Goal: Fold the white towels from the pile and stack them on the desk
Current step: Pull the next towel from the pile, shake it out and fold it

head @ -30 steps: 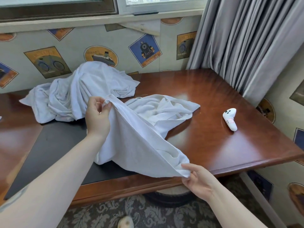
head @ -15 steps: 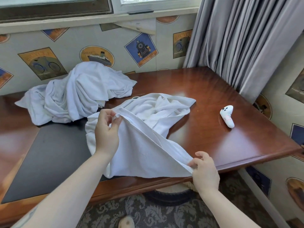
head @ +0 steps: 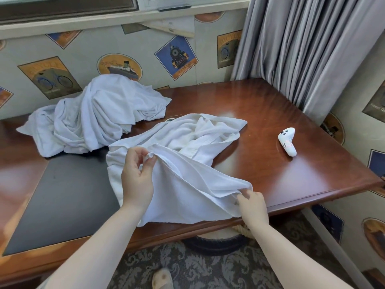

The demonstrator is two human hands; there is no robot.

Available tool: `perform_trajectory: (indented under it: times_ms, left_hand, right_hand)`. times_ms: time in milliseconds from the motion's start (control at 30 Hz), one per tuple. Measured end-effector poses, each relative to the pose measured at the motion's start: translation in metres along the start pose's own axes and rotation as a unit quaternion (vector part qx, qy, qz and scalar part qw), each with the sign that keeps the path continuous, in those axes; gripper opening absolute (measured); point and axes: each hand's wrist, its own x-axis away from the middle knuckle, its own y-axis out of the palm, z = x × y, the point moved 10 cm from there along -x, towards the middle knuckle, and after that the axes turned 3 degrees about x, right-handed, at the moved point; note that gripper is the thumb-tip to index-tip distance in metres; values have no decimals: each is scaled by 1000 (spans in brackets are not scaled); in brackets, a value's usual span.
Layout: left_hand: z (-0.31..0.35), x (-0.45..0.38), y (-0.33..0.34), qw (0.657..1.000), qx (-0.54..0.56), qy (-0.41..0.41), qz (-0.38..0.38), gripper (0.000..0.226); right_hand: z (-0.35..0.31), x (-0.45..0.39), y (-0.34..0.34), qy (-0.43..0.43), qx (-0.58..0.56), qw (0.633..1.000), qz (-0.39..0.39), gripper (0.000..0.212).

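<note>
Head view: left hand [head: 136, 180] pinches raised edge of white towel [head: 187, 163], fingers [head: 149, 163] curled on cloth. Right hand [head: 251, 205] grips towel's near corner at front edge of surface [head: 291, 174]. Towel lies crumpled mid-surface, just beside pile [head: 93, 115] at back left. White controller [head: 288, 140] well apart, right.

Crumpled white towel [head: 187, 163] lies on desk [head: 291, 174] beside heaped pile [head: 100, 115].
</note>
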Motion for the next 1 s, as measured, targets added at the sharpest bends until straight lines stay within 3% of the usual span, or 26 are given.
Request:
perform_trajectory:
  times_ms: [167,300,367,500,667,800,900,1000]
  left_hand:
    - [-1,0,0,1000,-2,-1,3,22]
    - [-2,0,-4,1000,-6,4,11,24]
    - [-5,-9,-18,999,-8,1,39,26]
    - [-3,-36,-48,996,-26,15,88,28]
    - [4,-53,-51,992,-21,17,123,26]
    - [13,-57,-43,993,-33,27,110,10]
    - [18,-57,-47,992,-42,35,110,7]
    - [18,-58,-53,993,-45,32,104,7]
  right_hand:
    - [-3,-4,-11,37,14,998,54,23]
    - [-2,-5,-17,55,-17,997,50,20]
    - [-14,-2,-30,6,-1,998,66,21]
    - [-59,14,-64,-186,59,975,109,25]
    - [-92,38,-62,-341,154,927,31,30]
    - [-95,38,-51,-336,265,903,-40,28]
    - [-100,42,-44,-354,389,847,-77,29]
    - [-108,48,-49,-377,419,815,-132,28]
